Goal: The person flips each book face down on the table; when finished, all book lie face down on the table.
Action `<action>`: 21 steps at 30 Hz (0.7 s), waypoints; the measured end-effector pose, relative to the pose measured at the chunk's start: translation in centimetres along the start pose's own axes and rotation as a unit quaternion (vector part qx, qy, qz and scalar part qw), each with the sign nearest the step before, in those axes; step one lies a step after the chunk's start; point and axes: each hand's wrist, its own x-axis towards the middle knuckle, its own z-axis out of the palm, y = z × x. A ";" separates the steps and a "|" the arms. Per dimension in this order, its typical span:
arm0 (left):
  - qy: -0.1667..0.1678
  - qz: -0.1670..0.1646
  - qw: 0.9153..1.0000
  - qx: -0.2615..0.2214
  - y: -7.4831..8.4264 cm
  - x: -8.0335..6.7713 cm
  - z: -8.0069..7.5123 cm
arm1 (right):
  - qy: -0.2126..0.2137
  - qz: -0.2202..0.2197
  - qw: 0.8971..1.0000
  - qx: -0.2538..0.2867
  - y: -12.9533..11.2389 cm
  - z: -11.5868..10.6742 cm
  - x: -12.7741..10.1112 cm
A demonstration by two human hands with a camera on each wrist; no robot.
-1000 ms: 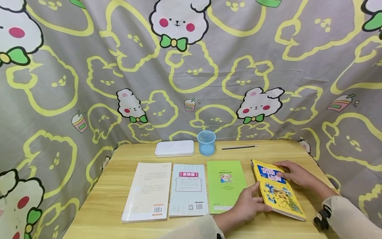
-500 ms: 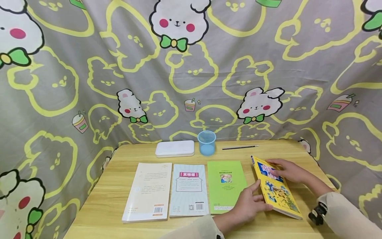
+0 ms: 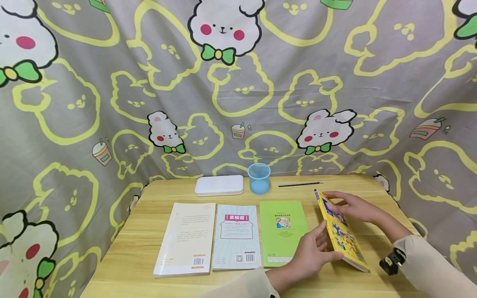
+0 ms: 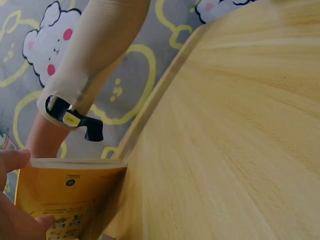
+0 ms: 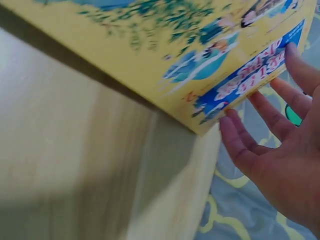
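Observation:
Near the table's right side a yellow book (image 3: 346, 238) with a picture cover stands tilted, its left long edge raised. My left hand (image 3: 308, 255) grips that raised edge, thumb towards the lower corner. The left wrist view shows the book's orange-yellow back cover (image 4: 75, 187), with a finger of the left hand (image 4: 20, 220) against it. My right hand (image 3: 352, 207) holds the far end. In the right wrist view the right hand (image 5: 285, 160) has its thumb on the blue title panel (image 5: 245, 75) and its fingers at the book's edge.
Left of the yellow book lie a green book (image 3: 281, 244), a pale blue book (image 3: 236, 244) and a cream book (image 3: 186, 240) in a row. Behind them are a white case (image 3: 219, 185), a blue cup (image 3: 258, 184) and a pencil (image 3: 301, 184). A patterned curtain (image 3: 261, 103) surrounds the wooden table (image 3: 123, 240).
The yellow book has tipped from nearly flat to steeper, its left edge rising. My right hand has moved left with its far end; my left hand stays almost in place.

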 end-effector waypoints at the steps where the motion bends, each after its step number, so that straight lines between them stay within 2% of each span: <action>1: -0.001 0.007 1.000 0.016 0.1 -0.1 0.0 | -0.003 0.000 1.000 0.007 -0.2 -0.1 0.1; 5: -0.009 0.038 0.999 0.038 0.4 -0.3 -0.1 | -0.018 0.011 0.999 0.039 -1.1 -0.3 0.6; 12: -0.018 0.086 0.995 0.042 0.8 -0.2 -0.3 | -0.038 0.031 0.995 0.089 -2.4 -0.5 1.1; 21: 0.007 0.097 0.993 0.071 1.7 -0.2 -0.2 | -0.038 0.009 0.986 0.160 -2.6 -0.4 1.4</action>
